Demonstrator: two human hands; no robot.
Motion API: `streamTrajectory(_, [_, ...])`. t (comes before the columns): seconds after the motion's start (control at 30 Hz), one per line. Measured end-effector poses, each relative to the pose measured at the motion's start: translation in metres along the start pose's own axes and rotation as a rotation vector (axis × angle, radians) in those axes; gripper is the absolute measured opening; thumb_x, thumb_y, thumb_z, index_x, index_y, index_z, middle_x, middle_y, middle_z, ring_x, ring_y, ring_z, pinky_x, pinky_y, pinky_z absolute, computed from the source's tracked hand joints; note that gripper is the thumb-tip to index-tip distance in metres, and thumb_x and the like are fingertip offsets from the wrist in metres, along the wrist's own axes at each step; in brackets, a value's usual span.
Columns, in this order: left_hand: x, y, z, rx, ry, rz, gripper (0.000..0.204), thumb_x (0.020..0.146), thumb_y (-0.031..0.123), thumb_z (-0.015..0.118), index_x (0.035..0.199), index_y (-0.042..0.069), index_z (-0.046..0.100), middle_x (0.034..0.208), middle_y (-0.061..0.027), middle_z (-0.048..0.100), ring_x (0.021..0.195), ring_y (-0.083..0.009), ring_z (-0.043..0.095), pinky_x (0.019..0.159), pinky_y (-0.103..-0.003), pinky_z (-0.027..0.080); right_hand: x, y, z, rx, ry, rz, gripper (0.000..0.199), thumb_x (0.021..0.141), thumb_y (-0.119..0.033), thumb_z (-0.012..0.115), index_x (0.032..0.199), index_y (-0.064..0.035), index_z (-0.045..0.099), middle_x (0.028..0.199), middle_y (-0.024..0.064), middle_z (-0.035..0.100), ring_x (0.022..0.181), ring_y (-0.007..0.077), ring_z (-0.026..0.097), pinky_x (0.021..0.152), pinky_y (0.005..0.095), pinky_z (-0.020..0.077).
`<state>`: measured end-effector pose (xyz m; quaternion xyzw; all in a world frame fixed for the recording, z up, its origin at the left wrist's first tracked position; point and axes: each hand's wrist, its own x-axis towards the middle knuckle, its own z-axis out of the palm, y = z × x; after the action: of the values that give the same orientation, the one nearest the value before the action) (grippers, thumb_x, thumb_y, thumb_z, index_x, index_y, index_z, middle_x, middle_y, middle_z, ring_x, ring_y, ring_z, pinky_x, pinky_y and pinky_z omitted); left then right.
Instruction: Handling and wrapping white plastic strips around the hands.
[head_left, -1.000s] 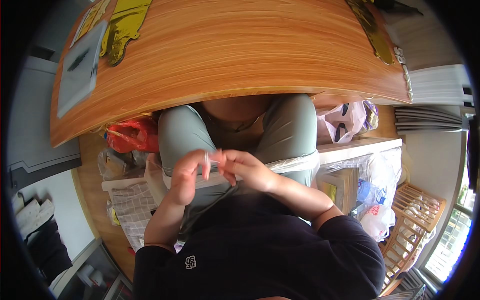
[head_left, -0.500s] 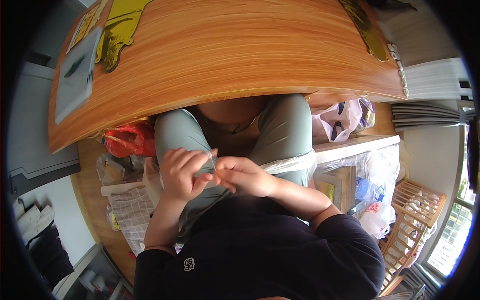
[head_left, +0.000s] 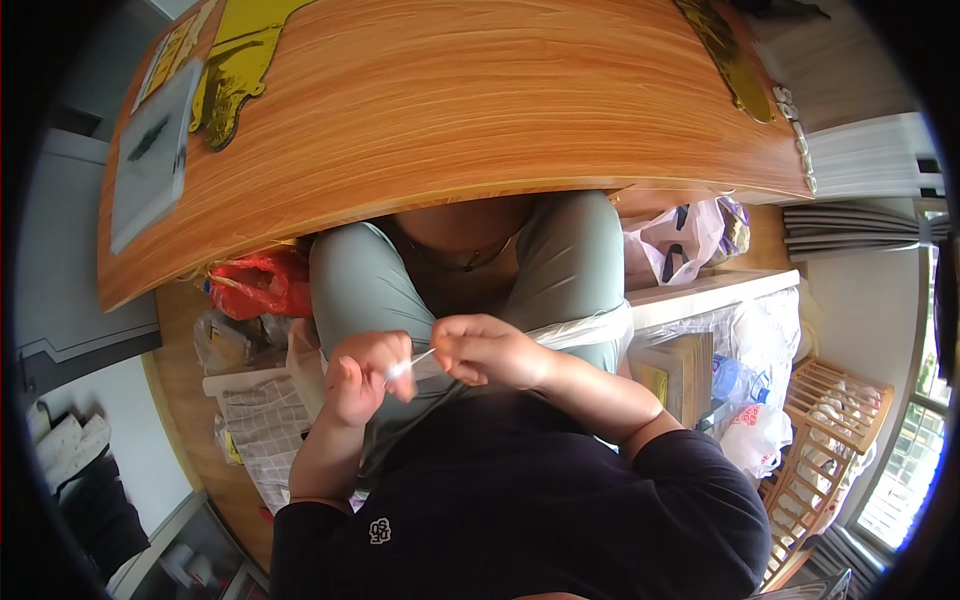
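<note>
Over my lap, a thin white thread [head_left: 425, 356] runs taut between my two hands. My left hand [head_left: 368, 375] has its fingers curled and partly blurred, with white thread looped about the fingertips and the thumb standing apart. To its right, my right hand [head_left: 495, 352] pinches the other end of the thread between thumb and forefinger, its remaining fingers folded in. A loose bundle of white strands [head_left: 580, 332] lies across my right thigh, partly behind the right forearm. Whether the thread joins that bundle cannot be seen.
A wooden table [head_left: 480, 110] stands ahead, bearing yellow shiny sheets [head_left: 240, 75] and a clear plastic folder [head_left: 155, 155]. A red plastic bag [head_left: 262, 285] is at left below. On the right are a pink bag [head_left: 690, 240], a water bottle [head_left: 740, 382] and a wooden rack [head_left: 825, 420].
My left hand has dropped slightly and turned, its fingers curling down, and moved a little away from the right hand. The thread now stretches across the gap. The right hand is nearly still.
</note>
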<state>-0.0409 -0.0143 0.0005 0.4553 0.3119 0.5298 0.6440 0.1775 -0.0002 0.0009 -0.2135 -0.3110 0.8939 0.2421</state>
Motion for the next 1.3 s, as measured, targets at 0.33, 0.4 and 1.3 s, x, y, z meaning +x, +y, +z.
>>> streamTrajectory(0.33, [0.019,0.013,0.007,-0.177,-0.413,0.052,0.065,0.097,0.058,0.031,0.083,0.005,0.066,0.07,-0.0041,0.065,0.057,-0.0171,0.052,0.056,-0.03,0.038,-0.002,-0.006,0.005,0.118,0.041,-0.04,0.023,0.099,-0.023,0.044,0.086,-0.0061,0.054,0.059,-0.0012,0.046,0.051,0.0059,0.042,0.047,0.0202,0.0344])
streamTrajectory(0.4, [0.021,0.014,-0.004,0.01,-0.484,0.109,0.064,0.099,0.055,0.03,0.09,0.004,0.067,0.077,-0.0064,0.067,0.06,-0.0166,0.053,0.055,-0.029,0.037,-0.006,-0.01,0.009,0.199,0.037,-0.155,0.02,0.097,-0.02,0.045,0.087,-0.0062,0.054,0.059,-0.0008,0.046,0.051,0.0064,0.042,0.047,0.0206,0.0341])
streamTrajectory(1.3, [0.004,0.01,0.016,-0.233,-0.053,0.123,0.051,0.098,0.048,0.037,0.077,0.007,0.059,0.067,-0.0038,0.055,0.056,-0.018,0.047,0.064,-0.036,0.041,-0.004,-0.002,0.013,0.011,-0.041,0.116,0.026,0.102,-0.028,0.044,0.086,-0.0094,0.051,0.065,-0.0071,0.036,0.056,0.0034,0.03,0.05,0.0207,0.0222])
